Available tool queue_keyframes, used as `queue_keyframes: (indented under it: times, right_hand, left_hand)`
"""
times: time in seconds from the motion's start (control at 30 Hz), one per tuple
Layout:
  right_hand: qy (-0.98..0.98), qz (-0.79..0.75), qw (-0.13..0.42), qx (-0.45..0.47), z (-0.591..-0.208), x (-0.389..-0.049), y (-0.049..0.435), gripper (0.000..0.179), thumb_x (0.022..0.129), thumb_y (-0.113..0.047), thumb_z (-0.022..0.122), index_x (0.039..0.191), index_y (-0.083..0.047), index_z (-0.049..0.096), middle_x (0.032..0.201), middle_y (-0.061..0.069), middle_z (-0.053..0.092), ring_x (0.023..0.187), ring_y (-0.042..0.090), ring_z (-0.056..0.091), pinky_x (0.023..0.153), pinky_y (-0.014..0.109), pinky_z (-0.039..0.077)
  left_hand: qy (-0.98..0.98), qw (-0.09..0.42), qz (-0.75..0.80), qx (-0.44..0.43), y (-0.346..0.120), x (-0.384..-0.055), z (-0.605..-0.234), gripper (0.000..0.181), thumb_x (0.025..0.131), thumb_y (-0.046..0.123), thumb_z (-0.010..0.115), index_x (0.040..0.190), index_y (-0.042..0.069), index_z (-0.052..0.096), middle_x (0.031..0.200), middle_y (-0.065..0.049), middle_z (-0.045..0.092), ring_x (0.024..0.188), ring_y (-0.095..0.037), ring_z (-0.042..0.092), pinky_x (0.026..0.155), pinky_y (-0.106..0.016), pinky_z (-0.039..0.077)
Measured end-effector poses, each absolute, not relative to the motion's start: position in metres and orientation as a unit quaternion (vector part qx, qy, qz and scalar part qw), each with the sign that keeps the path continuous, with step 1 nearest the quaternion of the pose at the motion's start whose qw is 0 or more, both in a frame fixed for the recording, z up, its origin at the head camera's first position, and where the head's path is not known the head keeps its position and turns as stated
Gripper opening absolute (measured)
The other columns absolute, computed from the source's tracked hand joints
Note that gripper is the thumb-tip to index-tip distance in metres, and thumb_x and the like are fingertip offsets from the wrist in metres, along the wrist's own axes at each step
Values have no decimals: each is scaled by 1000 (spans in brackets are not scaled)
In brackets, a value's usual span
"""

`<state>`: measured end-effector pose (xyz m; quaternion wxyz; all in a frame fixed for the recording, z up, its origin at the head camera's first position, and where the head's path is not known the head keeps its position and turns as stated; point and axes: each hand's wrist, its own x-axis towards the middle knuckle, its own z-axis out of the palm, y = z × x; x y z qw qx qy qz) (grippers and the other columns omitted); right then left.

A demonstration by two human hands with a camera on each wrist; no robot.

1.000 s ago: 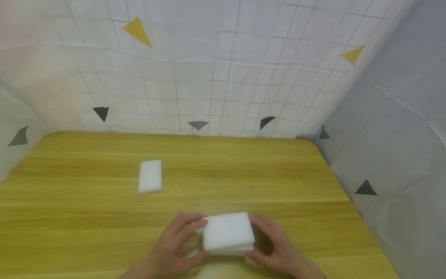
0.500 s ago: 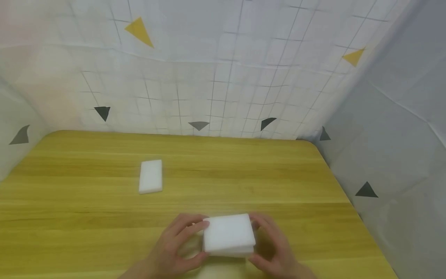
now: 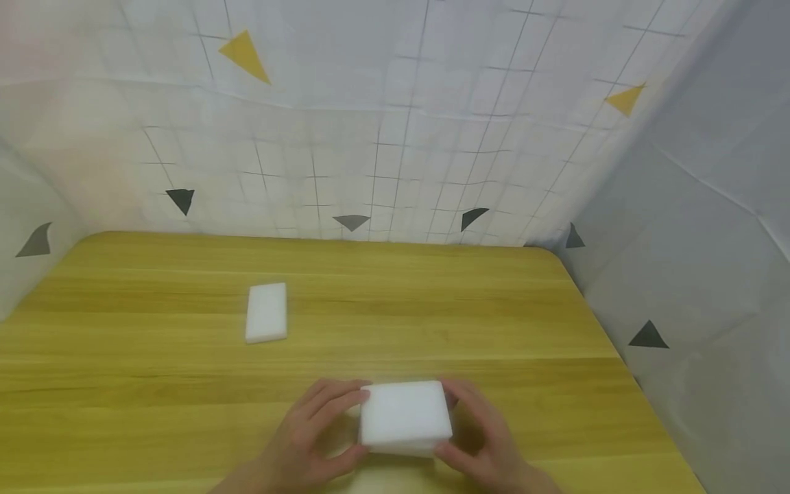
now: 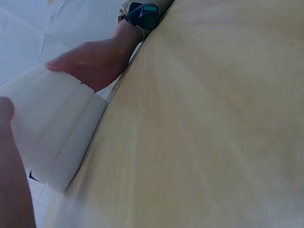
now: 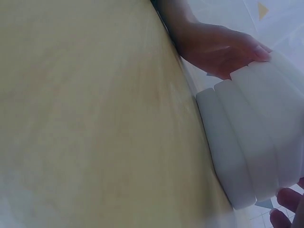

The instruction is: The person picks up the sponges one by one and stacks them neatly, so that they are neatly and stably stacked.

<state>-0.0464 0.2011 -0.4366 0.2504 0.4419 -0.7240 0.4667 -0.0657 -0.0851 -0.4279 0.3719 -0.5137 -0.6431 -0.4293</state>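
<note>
A stack of several white sponge blocks [image 3: 405, 414] stands on the table near me, long sides running left to right. In both wrist views its layers show one above another, their edges not quite flush. My left hand [image 3: 302, 432] grips the stack's left end, fingers at the far corner and thumb at the near one. On the right end, my right hand [image 3: 487, 432] holds the upper blocks the same way, thumb at the near corner. In the right wrist view the left hand [image 5: 218, 50] touches the upper layers, while the bottom block [image 5: 225, 152] rests on the wood.
One more white sponge block [image 3: 267, 313] lies flat on the wooden table [image 3: 463, 309], farther off and to the left. White cloth walls [image 3: 345, 158] with triangles and grid lines stand behind and beside the table. A dark watch [image 4: 146, 16] is on the right wrist.
The top sponge block has shifted slightly toward me and lines up more closely with the layer below. My right fingers and thumb have moved a little along its end; the left hand has hardly moved.
</note>
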Motion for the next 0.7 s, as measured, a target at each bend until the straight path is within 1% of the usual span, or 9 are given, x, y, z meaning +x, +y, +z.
queue_keyframes:
  times: [0.33, 0.43, 0.57, 0.7]
  right_hand:
    - [-727, 464, 244, 444, -434, -45, 200, 71, 89, -28, 77, 131, 21, 47, 123, 15, 61, 102, 16, 54, 97, 18, 43]
    - [-728, 465, 243, 442, -433, -44, 200, 71, 88, -28, 77, 131, 21, 47, 123, 15, 61, 103, 16, 55, 98, 19, 43]
    - [-726, 466, 244, 443, -431, -44, 199, 70, 88, -28, 77, 130, 20, 49, 122, 16, 61, 102, 16, 55, 96, 20, 45]
    - [-720, 469, 245, 448, -428, -45, 198, 67, 87, -26, 78, 127, 20, 50, 123, 17, 61, 103, 18, 56, 92, 22, 46]
  left_hand:
    - [-638, 368, -427, -524, -85, -66, -429, 45, 92, 21, 69, 120, -14, 59, 122, -25, 63, 106, -31, 61, 97, -27, 52]
    - [-643, 366, -428, -519, -85, -65, -428, 45, 91, 21, 70, 120, -13, 60, 122, -25, 63, 106, -31, 61, 95, -27, 53]
    - [-651, 364, -428, -510, -84, -64, -428, 45, 91, 22, 69, 120, -12, 61, 122, -24, 63, 106, -30, 61, 93, -27, 53]
    - [-656, 359, -431, -504, -85, -64, -429, 48, 91, 23, 69, 121, -14, 59, 122, -24, 63, 107, -30, 61, 98, -27, 51]
